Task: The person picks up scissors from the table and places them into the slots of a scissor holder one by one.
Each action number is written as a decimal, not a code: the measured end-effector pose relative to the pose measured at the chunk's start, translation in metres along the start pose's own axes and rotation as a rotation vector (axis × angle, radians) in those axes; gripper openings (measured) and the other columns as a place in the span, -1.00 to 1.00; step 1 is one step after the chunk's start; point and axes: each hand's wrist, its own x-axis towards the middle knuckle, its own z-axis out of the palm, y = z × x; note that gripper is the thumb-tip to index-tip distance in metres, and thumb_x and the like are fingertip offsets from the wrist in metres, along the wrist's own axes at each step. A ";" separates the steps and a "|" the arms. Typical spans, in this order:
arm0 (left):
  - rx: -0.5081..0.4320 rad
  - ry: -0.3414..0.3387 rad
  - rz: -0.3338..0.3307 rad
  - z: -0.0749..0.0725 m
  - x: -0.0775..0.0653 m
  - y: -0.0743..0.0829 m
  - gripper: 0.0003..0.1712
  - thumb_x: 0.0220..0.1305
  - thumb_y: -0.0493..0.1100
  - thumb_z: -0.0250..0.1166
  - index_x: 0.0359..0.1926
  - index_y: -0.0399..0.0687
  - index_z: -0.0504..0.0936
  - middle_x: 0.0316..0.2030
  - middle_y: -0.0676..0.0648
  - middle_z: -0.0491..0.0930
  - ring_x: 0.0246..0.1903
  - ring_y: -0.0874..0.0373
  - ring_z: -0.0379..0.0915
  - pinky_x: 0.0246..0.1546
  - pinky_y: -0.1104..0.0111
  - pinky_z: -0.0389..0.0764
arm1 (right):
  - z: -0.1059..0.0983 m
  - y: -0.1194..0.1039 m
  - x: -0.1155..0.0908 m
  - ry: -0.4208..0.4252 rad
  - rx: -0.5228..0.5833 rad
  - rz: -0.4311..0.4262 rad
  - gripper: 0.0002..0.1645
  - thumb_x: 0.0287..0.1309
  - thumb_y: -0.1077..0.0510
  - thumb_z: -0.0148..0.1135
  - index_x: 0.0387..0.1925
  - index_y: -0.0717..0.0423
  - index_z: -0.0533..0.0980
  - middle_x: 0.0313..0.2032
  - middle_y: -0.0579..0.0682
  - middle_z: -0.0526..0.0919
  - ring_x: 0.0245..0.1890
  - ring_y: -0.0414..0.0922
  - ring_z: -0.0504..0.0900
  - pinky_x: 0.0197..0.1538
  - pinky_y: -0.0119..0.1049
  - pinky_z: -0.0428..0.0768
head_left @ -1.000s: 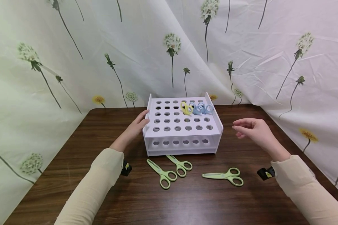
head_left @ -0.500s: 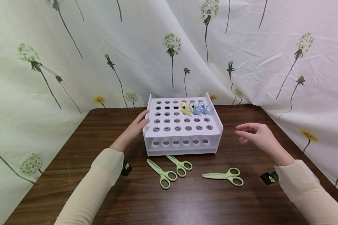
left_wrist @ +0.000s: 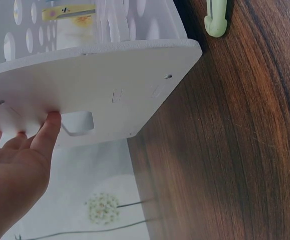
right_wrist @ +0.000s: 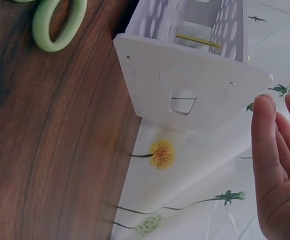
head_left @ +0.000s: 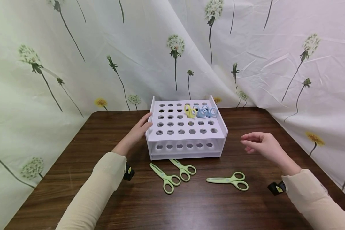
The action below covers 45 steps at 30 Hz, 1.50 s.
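Note:
A white rack [head_left: 187,136] with rows of round holes stands in the middle of the table. One yellow pair of scissors [head_left: 190,111] and two blue pairs of scissors [head_left: 210,111] stick up from its holes, handles upward. My left hand [head_left: 136,131] touches the rack's left side panel [left_wrist: 99,95] with its fingertips, near a rectangular cutout. To the right of the rack, my right hand [head_left: 263,145] hovers with loosely bent fingers and holds nothing. On the table in front lie green scissors [head_left: 227,180] at the right and two more green scissors [head_left: 166,179] at the left.
The dark wooden table [head_left: 189,207] carries everything. A white curtain [head_left: 149,48] with a dandelion print hangs behind it and along both sides. Both wrists wear a small black camera [head_left: 128,172].
My right hand has drifted slightly right and toward me, away from the rack. The left hand, the rack and all the scissors have stayed put.

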 end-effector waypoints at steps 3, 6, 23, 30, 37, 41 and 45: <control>-0.006 -0.001 -0.001 0.000 0.000 0.001 -0.36 0.43 -0.08 -0.14 0.44 0.01 -0.13 0.39 -0.24 -0.20 0.23 -0.13 0.01 0.17 0.03 0.11 | -0.001 0.003 -0.002 0.003 -0.006 0.002 -0.54 0.13 0.16 0.25 -0.06 0.48 0.46 -0.33 0.16 0.63 -0.47 -0.07 0.64 -0.35 -0.14 0.59; -0.008 -0.002 0.000 0.000 0.000 0.001 -0.36 0.43 -0.08 -0.14 0.44 0.01 -0.13 0.39 -0.23 -0.20 0.22 -0.14 0.01 0.17 0.02 0.11 | -0.001 0.005 -0.003 0.001 -0.010 0.001 -0.55 0.13 0.17 0.25 -0.07 0.49 0.46 -0.35 0.16 0.64 -0.47 -0.04 0.64 -0.36 -0.14 0.59; 0.005 -0.002 0.001 -0.001 0.001 0.000 -0.37 0.44 -0.09 -0.17 0.44 0.01 -0.13 0.39 -0.22 -0.22 0.25 -0.16 -0.04 0.17 -0.01 0.10 | 0.002 0.025 -0.010 -0.032 -0.019 0.029 -0.57 0.12 0.21 0.25 -0.11 0.52 0.47 -0.40 0.16 0.63 -0.46 0.07 0.62 -0.37 -0.06 0.58; 0.032 0.005 0.001 -0.001 0.000 0.000 -0.38 0.44 -0.09 -0.17 0.44 0.00 -0.12 0.39 -0.23 -0.23 0.29 -0.16 -0.15 0.20 -0.04 0.02 | 0.003 0.033 -0.013 -0.058 -0.021 0.040 -0.56 0.11 0.20 0.26 -0.11 0.54 0.46 -0.37 0.23 0.62 -0.47 0.08 0.61 -0.38 -0.10 0.58; 0.037 0.008 -0.008 -0.001 0.001 -0.001 -0.37 0.44 -0.08 -0.15 0.44 0.01 -0.11 0.40 -0.22 -0.23 0.29 -0.15 -0.15 0.20 -0.03 0.01 | 0.006 0.040 -0.015 -0.105 -0.012 0.075 -0.54 0.12 0.20 0.25 -0.09 0.54 0.45 -0.38 0.28 0.61 -0.47 0.01 0.60 -0.39 -0.13 0.59; 0.032 0.009 -0.010 -0.001 0.001 -0.001 -0.37 0.43 -0.09 -0.15 0.44 0.01 -0.11 0.39 -0.22 -0.23 0.29 -0.16 -0.13 0.20 -0.03 0.03 | 0.008 0.044 -0.016 -0.145 -0.014 0.063 -0.57 0.13 0.22 0.23 -0.11 0.56 0.45 -0.43 0.25 0.60 -0.50 -0.03 0.59 -0.41 -0.12 0.59; 0.044 0.011 -0.015 -0.001 0.000 0.000 -0.37 0.44 -0.06 -0.15 0.44 0.04 -0.11 0.39 -0.22 -0.22 0.30 -0.16 -0.15 0.19 -0.04 0.02 | 0.011 0.050 -0.016 -0.177 -0.017 0.056 -0.59 0.12 0.25 0.24 -0.15 0.58 0.45 -0.46 0.26 0.59 -0.53 -0.04 0.58 -0.43 -0.13 0.59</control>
